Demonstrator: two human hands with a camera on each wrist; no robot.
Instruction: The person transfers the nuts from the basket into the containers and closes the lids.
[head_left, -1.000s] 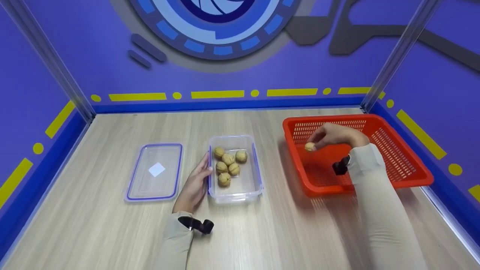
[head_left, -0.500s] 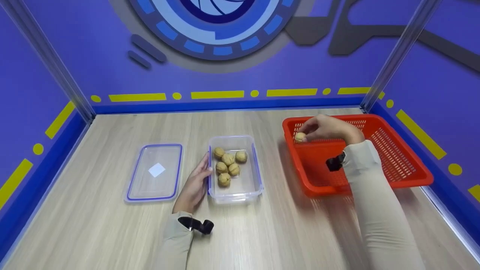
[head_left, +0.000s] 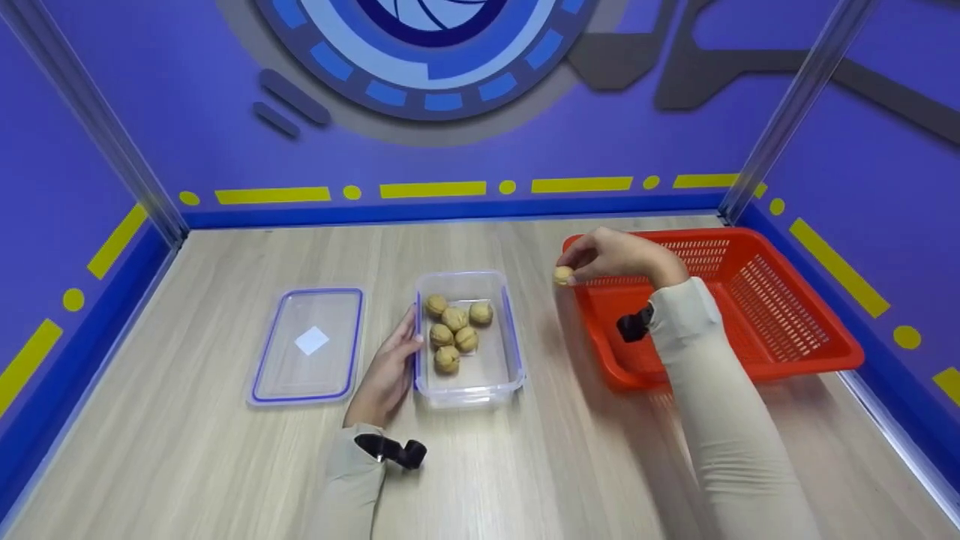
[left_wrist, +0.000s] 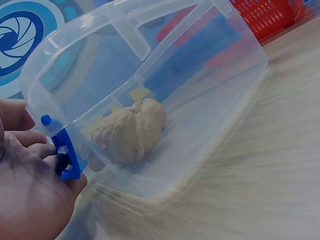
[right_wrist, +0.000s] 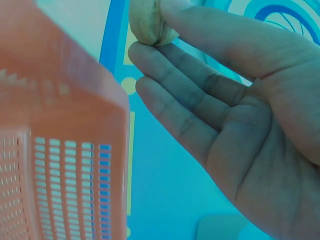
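My right hand [head_left: 613,253] pinches a walnut [head_left: 563,276] between thumb and fingertips, above the left rim of the red basket [head_left: 611,367]. In the right wrist view the walnut [right_wrist: 146,22] is partly cut off by the top edge. My left hand [head_left: 388,371] grips the left side of a clear plastic food container [head_left: 499,379], thumb at the rim. Several walnuts [head_left: 454,318] lie inside it, mostly toward its left side. The left wrist view has the fingers by the container's blue-edged side latch [left_wrist: 70,155].
To the left of the container, its clear lid [head_left: 304,375] with a blue seal lies flat on the wooden table [head_left: 187,450]. A white square [head_left: 312,340] shows on the lid. Blue panels [head_left: 450,165] enclose the table at the back and sides.
My right hand has carried the walnut leftward, from over the basket's inside to its left rim. The left hand and the container have stayed in place.
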